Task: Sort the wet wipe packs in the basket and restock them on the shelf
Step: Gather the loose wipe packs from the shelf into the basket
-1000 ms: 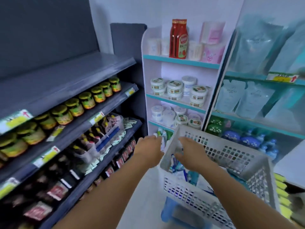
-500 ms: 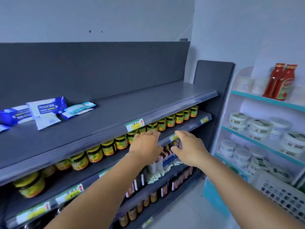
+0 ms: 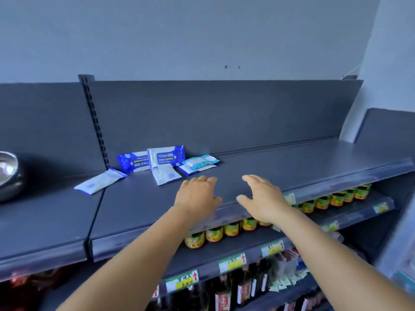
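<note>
Shelf (image 3: pixel 280 167): 5 wet wipe packs (image 3: pixel 166 156), 2 empty hands (image 3: pixel 197 196).

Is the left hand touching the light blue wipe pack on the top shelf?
Apart. The head view shows bare grey shelf between the left hand and the light blue wipe pack lying farther back.

The wall (image 3: pixel 202 34) behind the unit was plain pale grey-blue, with two small dark marks high at centre-right. A dark grey back panel (image 3: pixel 224 113) rose above the top shelf, joined at a slotted upright (image 3: pixel 94 117) on the left. Lower shelves (image 3: pixel 247 250) carried jars (image 3: pixel 214 234), dark bottles (image 3: pixel 244 290) and yellow-green price tags (image 3: pixel 232 262). Lighting was even and soft.
</note>
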The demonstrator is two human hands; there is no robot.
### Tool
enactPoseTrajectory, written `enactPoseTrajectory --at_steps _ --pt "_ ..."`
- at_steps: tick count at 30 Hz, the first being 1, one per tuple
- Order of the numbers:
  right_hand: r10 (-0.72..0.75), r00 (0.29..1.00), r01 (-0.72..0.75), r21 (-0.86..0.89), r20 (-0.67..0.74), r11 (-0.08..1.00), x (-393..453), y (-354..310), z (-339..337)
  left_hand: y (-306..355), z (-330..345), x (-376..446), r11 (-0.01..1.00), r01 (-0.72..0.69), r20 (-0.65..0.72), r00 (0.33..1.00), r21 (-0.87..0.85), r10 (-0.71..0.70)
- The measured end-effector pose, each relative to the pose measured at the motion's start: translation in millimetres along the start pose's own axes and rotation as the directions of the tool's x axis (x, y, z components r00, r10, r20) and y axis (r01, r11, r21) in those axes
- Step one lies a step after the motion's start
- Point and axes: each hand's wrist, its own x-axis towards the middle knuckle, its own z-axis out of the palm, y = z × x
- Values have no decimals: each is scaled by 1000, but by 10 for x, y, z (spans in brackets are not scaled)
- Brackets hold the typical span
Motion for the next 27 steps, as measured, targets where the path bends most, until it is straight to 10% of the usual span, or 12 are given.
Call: enactPoseTrajectory --at_steps 27 --pt "-310 920 325 -23 238 945 2729 -771 805 -2050 329 1468 887 445 -113 894 121 -433"
